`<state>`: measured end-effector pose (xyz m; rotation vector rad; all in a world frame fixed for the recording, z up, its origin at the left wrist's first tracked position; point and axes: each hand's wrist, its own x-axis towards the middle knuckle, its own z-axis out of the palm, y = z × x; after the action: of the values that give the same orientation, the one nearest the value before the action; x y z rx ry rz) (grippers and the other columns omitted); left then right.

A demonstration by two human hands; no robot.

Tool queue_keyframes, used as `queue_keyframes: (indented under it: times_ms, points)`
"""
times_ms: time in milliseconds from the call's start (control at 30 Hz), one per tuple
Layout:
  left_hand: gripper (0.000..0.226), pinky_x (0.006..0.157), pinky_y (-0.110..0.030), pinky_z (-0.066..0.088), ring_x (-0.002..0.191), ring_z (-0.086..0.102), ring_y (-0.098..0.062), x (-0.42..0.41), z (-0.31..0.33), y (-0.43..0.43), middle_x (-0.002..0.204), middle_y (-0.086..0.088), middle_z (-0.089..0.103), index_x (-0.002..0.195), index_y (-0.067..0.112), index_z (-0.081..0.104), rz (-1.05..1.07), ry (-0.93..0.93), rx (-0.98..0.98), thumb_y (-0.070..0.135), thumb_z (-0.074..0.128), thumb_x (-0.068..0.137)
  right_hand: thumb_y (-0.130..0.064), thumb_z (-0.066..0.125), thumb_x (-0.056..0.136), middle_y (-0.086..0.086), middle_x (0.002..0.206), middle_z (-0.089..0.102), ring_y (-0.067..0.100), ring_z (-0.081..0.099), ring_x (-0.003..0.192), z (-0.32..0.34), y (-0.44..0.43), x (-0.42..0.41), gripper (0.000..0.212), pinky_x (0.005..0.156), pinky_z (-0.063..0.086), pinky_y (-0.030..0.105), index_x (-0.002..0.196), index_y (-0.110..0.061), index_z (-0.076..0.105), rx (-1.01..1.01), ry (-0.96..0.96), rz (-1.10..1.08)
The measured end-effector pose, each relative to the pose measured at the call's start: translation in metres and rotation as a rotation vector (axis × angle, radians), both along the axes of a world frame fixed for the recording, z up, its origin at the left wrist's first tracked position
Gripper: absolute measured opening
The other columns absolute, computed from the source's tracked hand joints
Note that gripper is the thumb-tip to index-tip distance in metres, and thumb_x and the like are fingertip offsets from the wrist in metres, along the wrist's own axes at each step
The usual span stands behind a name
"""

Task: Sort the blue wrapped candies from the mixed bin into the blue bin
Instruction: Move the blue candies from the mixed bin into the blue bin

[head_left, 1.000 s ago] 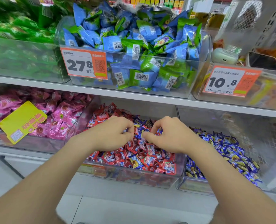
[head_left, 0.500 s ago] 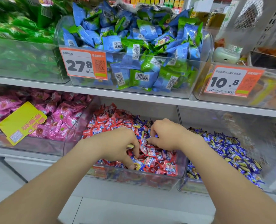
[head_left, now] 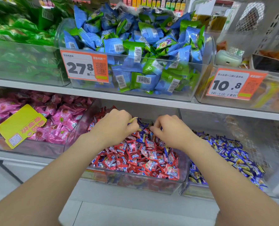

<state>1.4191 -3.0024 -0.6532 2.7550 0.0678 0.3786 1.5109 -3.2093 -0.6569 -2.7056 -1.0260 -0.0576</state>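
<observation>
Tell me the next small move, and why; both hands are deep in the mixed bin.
Probably close the right hand on one of the blue wrapped candies at its fingertips and lift it rightward to the blue bin. Blue ones cluster at the back of the mixed bin, and that hand is nearer the blue bin.

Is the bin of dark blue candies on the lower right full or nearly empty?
Partly full: blue candies cover the front of the blue bin, but its back end looks bare.
</observation>
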Motion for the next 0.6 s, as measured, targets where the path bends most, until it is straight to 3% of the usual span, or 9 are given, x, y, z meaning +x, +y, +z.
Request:
queue_keyframes:
  times_ms: [100,167,300,367,433,500,600]
  points:
    - [0.024,0.059,-0.044,0.053,0.058,0.057,-0.03,0.008,0.002,0.002,0.062,-0.004,0.059,0.095,0.019,0.068,-0.071,0.035,-0.007,0.03,0.046,0.094,-0.033,0.052,0.101,0.008,0.094,0.07,0.037,0.069,0.091,-0.003,0.002,0.005,0.02,0.072,0.058,0.043,0.11,-0.023,0.067,-0.052,-0.034,-0.049]
    - [0.021,0.061,-0.038,0.051,0.066,0.06,-0.03,0.013,0.005,0.0,0.068,0.001,0.06,0.091,0.029,0.064,-0.061,0.043,0.038,0.035,0.044,0.095,-0.031,0.049,0.101,0.007,0.093,0.067,0.036,0.067,0.094,-0.006,0.005,0.009,0.023,0.07,0.054,0.039,0.108,-0.025,0.07,-0.104,-0.04,-0.077]
    - [0.061,0.066,-0.038,0.048,0.076,0.058,-0.029,0.032,0.002,-0.002,0.071,0.001,0.057,0.073,0.023,0.055,0.046,0.076,0.203,0.072,0.031,0.101,-0.055,0.061,0.098,0.003,0.089,0.051,0.033,0.062,0.093,-0.006,0.016,0.007,0.034,0.071,0.047,0.038,0.104,-0.022,0.059,-0.277,0.007,-0.087]
    - [0.06,0.072,-0.041,0.053,0.081,0.06,-0.028,0.039,0.001,-0.003,0.076,0.0,0.062,0.073,0.023,0.06,0.023,0.131,0.206,0.071,0.036,0.102,-0.052,0.066,0.094,0.003,0.093,0.053,0.032,0.063,0.098,-0.008,0.021,0.01,0.031,0.072,0.045,0.037,0.101,-0.023,0.06,-0.273,0.034,-0.087]
    - [0.039,0.082,-0.042,0.056,0.097,0.066,-0.029,0.044,-0.001,-0.004,0.099,-0.001,0.073,0.099,0.029,0.072,-0.037,0.151,0.206,0.058,0.047,0.104,-0.044,0.064,0.093,0.003,0.087,0.055,0.032,0.063,0.092,-0.005,0.024,0.015,0.028,0.069,0.045,0.035,0.087,-0.019,0.056,-0.181,0.077,-0.098]
    - [0.024,0.088,-0.039,0.054,0.11,0.065,-0.025,0.047,-0.003,-0.002,0.117,0.004,0.07,0.121,0.038,0.07,-0.118,0.185,0.204,0.046,0.057,0.102,-0.043,0.058,0.094,0.003,0.079,0.057,0.029,0.06,0.081,0.0,0.025,0.017,0.031,0.065,0.045,0.034,0.079,-0.017,0.051,-0.081,0.131,-0.103]
    - [0.027,0.087,-0.038,0.054,0.108,0.062,-0.023,0.05,-0.006,0.002,0.105,0.006,0.054,0.126,0.039,0.071,-0.22,0.306,0.203,0.042,0.066,0.099,-0.042,0.06,0.092,0.003,0.079,0.059,0.024,0.057,0.076,0.005,0.022,0.015,0.028,0.063,0.044,0.035,0.083,-0.017,0.051,0.003,0.165,-0.084]
